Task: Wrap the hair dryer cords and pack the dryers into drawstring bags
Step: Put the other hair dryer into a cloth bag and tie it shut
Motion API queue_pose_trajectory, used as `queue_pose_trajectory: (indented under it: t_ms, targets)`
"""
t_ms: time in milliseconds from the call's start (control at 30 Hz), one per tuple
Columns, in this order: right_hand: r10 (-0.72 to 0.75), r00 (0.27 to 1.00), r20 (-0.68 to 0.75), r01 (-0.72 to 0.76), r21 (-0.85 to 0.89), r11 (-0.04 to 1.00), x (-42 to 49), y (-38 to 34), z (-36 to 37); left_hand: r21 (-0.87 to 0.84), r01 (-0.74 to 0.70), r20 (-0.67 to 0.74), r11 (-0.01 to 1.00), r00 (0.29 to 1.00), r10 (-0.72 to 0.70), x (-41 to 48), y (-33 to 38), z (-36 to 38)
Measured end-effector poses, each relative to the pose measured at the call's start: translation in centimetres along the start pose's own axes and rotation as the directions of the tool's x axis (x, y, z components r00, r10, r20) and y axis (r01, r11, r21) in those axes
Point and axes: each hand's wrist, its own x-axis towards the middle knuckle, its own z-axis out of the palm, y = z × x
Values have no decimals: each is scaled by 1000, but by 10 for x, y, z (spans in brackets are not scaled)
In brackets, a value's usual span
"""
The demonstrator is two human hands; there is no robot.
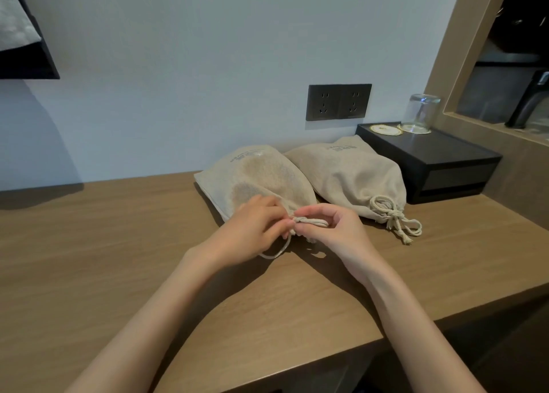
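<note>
Head view, looking down over both forearms. The nearer beige woven drawstring bag [252,178] is laid on the brown wooden table [118,259] with its long axis running away toward the pale wall [208,66] and a bit left, and its gathered mouth is pointed straight back at the person. That mouth is what it all hangs on: it's parked right between the left hand [255,229] and the right hand [332,229], neither noticeably nearer.

The off-white twisted cotton cord [312,222] is pinched at the neck by the left hand, and the stretch running off rightward is pinched by the right hand, fingers curled on both. A slack loop is left dangling under the left hand. Pretty sure a knot is being tied, so the pull would be needed sideways, across the bag's axis.

No dryer can be seen; it's presumably inside. A second matching bag [347,176], already tied off, is lying just beside on the right.
</note>
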Motion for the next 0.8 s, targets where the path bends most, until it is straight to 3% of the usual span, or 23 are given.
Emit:
queue_pose_trajectory:
  t_ms: [200,433,667,800]
  targets:
    - [107,994,18,-108,291,951,2,-2,-3,39,71,-49,997,996,-69,-2,-2,-5]
    - [98,994,-58,-84,208,975,2,-1,1,22,82,-258,996,963,-74,-1,5,6]
    - [119,990,-75,-104,177,979,1,-2,1,-6,164,-371,986,916,-155,-4,14,17]
    - [126,987,-98,-107,175,979,2,0,-1,68,140,-416,988,904,-100,-5,15,17]
